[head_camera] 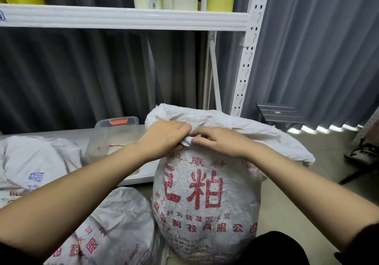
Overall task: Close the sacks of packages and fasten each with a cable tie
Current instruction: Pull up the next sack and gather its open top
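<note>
At the sack's top, the left hand and right hand are pinching the bunched neck between them, fingertips meeting, loose mouth flopping away behind

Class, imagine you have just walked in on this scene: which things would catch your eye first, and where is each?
First, the bulging white woven sack with large red printed characters, standing at centre. At its top, the left hand and right hand pinch the gathered sack mouth between them. Above, on the white metal shelf, stand pale yellow tape rolls; two more white woven sacks lie lower left.
</note>
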